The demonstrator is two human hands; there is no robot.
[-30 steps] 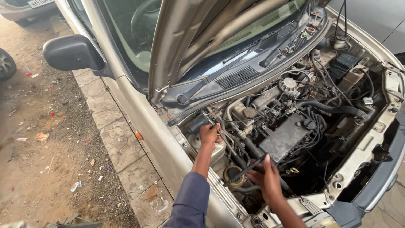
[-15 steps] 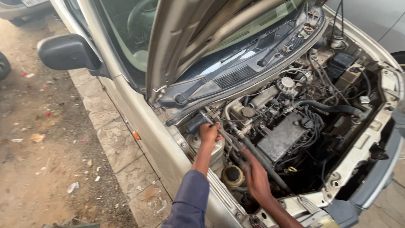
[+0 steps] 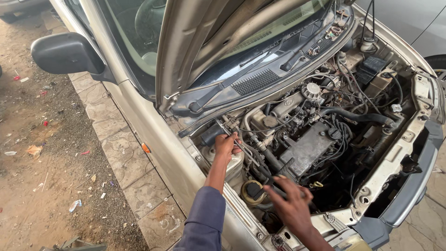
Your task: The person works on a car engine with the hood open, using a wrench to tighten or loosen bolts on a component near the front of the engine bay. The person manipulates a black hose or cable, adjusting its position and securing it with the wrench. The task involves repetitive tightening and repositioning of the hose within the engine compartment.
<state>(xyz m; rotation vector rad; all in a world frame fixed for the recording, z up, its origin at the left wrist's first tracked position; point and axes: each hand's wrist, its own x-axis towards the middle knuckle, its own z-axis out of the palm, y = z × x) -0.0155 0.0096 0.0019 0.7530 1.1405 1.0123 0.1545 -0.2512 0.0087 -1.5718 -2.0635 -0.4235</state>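
Left hand (image 3: 227, 145) at frame centre, closed around a thin metal tool (image 3: 241, 148) in the engine bay (image 3: 320, 139). Right hand (image 3: 291, 204) lower centre, fingers spread, resting on a black hose (image 3: 274, 179).

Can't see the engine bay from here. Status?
Left hand gripping a thin metal rod. Right hand spread over black hose. Raised hood overhead.
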